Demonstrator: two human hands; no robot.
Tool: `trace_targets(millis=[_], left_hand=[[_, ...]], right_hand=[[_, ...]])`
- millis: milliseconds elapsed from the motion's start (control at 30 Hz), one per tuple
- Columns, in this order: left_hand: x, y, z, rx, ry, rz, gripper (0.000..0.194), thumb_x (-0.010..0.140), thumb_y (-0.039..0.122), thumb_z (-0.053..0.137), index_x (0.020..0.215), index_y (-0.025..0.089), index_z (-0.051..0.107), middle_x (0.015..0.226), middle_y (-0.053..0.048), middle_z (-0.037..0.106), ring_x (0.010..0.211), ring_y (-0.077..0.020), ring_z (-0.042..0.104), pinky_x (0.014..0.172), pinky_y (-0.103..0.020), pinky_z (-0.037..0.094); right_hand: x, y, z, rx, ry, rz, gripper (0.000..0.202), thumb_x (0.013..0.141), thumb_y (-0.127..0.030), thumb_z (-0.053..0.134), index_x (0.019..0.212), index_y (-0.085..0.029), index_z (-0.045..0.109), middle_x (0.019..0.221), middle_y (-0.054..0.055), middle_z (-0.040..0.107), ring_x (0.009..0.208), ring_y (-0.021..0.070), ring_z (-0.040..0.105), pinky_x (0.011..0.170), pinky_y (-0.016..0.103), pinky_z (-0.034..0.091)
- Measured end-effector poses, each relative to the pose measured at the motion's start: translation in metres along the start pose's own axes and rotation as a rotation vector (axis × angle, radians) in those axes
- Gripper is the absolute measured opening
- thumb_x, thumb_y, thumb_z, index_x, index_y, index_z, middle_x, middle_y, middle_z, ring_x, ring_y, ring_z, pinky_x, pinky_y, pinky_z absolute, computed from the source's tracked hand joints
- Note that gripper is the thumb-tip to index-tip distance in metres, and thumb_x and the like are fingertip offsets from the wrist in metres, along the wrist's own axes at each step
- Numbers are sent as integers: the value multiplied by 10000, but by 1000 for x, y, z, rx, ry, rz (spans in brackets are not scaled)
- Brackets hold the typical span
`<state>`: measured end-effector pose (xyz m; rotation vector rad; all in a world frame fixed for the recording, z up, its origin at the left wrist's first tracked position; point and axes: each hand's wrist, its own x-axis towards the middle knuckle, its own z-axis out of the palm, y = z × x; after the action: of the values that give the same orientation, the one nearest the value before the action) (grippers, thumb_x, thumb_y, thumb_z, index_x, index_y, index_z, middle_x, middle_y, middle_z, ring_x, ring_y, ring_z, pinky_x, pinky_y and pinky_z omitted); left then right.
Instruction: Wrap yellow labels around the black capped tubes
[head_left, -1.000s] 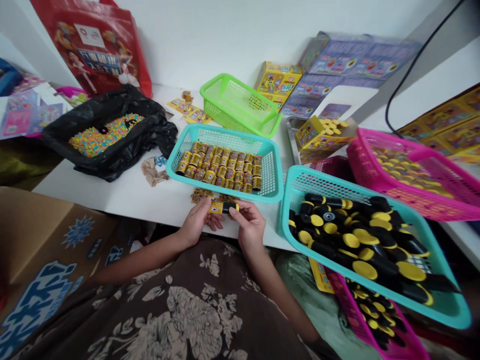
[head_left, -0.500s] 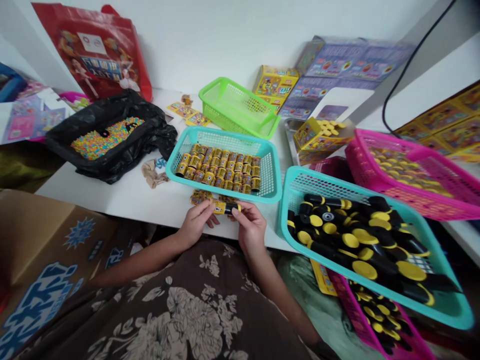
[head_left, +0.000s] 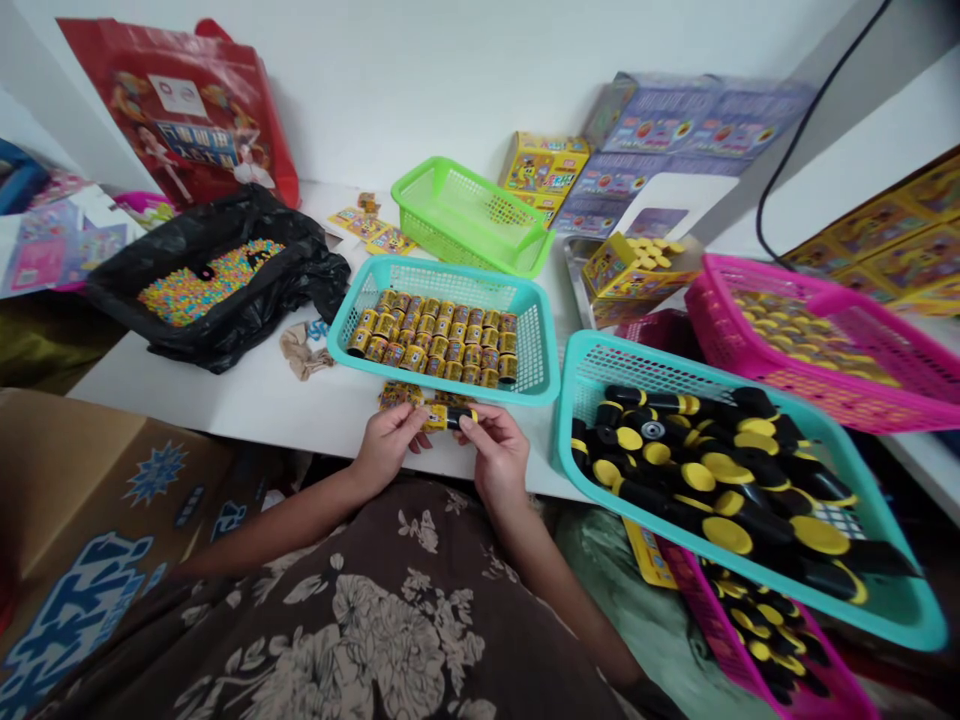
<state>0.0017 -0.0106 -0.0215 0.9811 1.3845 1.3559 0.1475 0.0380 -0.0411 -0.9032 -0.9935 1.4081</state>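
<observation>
My left hand (head_left: 390,440) pinches the left end of a yellow printed label (head_left: 435,416) at the table's front edge. A black cylinder with a yellow rim (head_left: 459,418) lies against the label's right side, and my right hand (head_left: 501,450) grips it between thumb and fingers. More printed labels (head_left: 399,393) lie on the table just behind my hands. Beyond them stands a turquoise basket (head_left: 556,350) with rows of small yellow-wrapped cylinders (head_left: 442,335). To the right, a larger turquoise basket (head_left: 570,400) holds many black cylinders with yellow ends (head_left: 697,477).
A black-lined tray of colourful beads (head_left: 202,285) is at the left, with a red bag (head_left: 180,110) behind. A green basket (head_left: 472,215), yellow boxes (head_left: 541,165) and purple boxes (head_left: 652,115) stand at the back. Pink baskets (head_left: 795,290) and a cardboard carton (head_left: 97,480) flank the table.
The view has shifted slightly. Both hands keep their hold on the label and the black cylinder, with hardly any visible movement.
</observation>
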Motion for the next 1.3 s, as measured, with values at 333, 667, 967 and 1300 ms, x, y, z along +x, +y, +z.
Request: trace_targets(millis=[333, 667, 967, 1300], left_hand=[[-3, -7, -3, -176, -105, -58, 355, 838, 507, 629, 782, 156, 616, 646, -40, 670, 572, -152, 619, 526, -256, 461], [-3, 1, -2, -75, -114, -51, 375, 818, 499, 651, 701, 146, 603, 616, -37, 646, 526, -118, 553, 536, -247, 441], [-2, 2, -11, 276, -96, 204, 308, 785, 427, 703, 633, 176, 611, 632, -24, 605, 575, -122, 523, 557, -244, 425], [0, -1, -9, 96, -26, 29, 377, 775, 502, 691, 630, 163, 610, 501, -6, 576, 433, -89, 450, 439, -222, 337]], right_hand=[[0, -3, -1, -85, 24, 17, 304, 661, -427, 819, 754, -203, 636, 572, -54, 591, 447, 106, 512, 457, 258, 412], [1, -7, -1, 31, 59, 115, 319, 625, -434, 832, 695, -195, 633, 571, -47, 596, 414, 106, 506, 409, 251, 366], [1, -7, -1, 13, 42, 132, 333, 640, -442, 825, 656, -194, 603, 535, -55, 572, 374, 92, 487, 367, 232, 344], [1, -9, 0, -23, 71, 124, 359, 634, -472, 819, 664, -195, 593, 538, -54, 568, 378, 93, 488, 369, 231, 335]])
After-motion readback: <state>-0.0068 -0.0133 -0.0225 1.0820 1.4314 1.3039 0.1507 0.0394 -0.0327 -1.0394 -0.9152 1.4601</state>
